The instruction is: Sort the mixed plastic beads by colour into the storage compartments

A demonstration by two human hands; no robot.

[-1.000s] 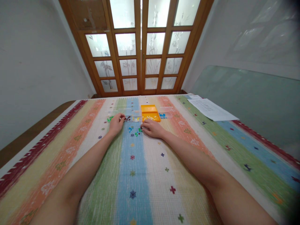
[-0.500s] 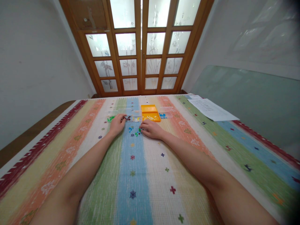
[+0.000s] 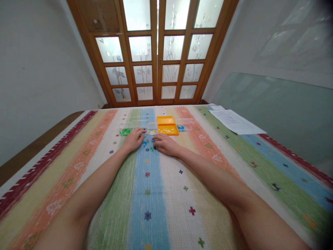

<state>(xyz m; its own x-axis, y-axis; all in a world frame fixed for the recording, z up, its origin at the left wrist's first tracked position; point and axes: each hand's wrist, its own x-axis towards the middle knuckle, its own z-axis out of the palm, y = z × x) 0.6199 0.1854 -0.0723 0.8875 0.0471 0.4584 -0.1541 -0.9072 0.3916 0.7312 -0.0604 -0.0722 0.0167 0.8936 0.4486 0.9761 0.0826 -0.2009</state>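
Observation:
My left hand [image 3: 134, 139] is over the front edge of a clear box, its fingers bent together beside the yellow pieces [image 3: 152, 131]; what they hold is too small to name. Green pieces [image 3: 125, 132] lie in the box left of it. My right hand [image 3: 165, 144] rests on the cloth in front of an open orange box [image 3: 168, 130] with small white pieces in it. Its fingers are curled near green pieces [image 3: 152, 149], and any held piece is too small to tell. Loose blue pieces [image 3: 145, 143] lie between the hands.
A clear container with blue pieces [image 3: 181, 128] stands right of the orange box. Printed paper [image 3: 231, 120] lies at the table's far right. The striped tablecloth [image 3: 147, 205] reaches back toward wooden glass-paned doors [image 3: 157, 62].
My left hand has moved right, from the dark pieces toward the yellow ones, uncovering more green pieces. My right hand has shifted slightly, its fingers now a little more spread.

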